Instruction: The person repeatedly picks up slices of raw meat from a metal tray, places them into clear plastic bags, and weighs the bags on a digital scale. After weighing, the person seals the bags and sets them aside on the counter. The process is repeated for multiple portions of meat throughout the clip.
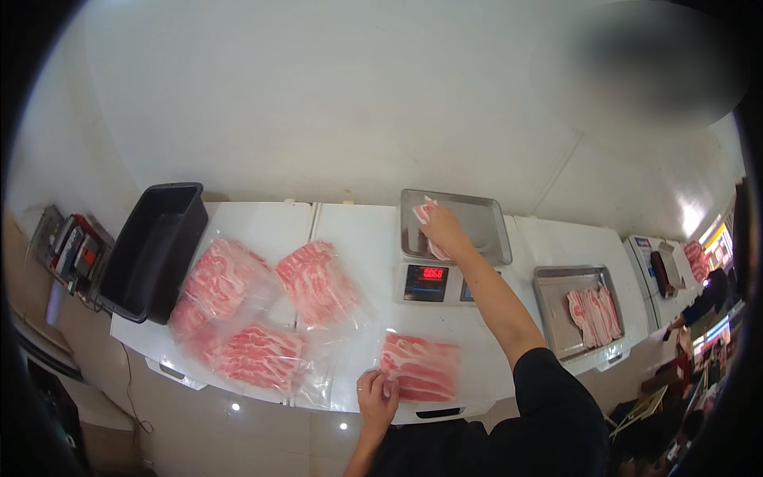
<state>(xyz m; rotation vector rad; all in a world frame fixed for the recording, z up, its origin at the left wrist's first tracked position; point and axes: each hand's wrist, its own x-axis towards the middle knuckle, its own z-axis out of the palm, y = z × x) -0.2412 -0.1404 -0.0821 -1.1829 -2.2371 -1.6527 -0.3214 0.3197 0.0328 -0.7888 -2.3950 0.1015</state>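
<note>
My right hand (pixel 444 231) reaches over a metal tray (pixel 489 238) on a digital scale (pixel 396 286) with a lit red display. Its fingers are on sliced raw meat (pixel 424 210) lying in that tray; whether they grip it is hard to see. My left hand (pixel 378 395), fingers curled, rests at the lower left corner of a flat stack of raw meat slices (pixel 423 366) near the front edge. Left of it lie several clear plastic bags of sliced meat (pixel 256 358). A second metal tray (pixel 548 316) at the right holds more meat slices (pixel 595 316).
An empty black plastic tub (pixel 152 250) stands at the left end of the white chest freezer lids (pixel 357 226). Beyond it is some equipment (pixel 77 250). A wall runs behind. Far right, a person (pixel 706 304) is near another white unit with an open box.
</note>
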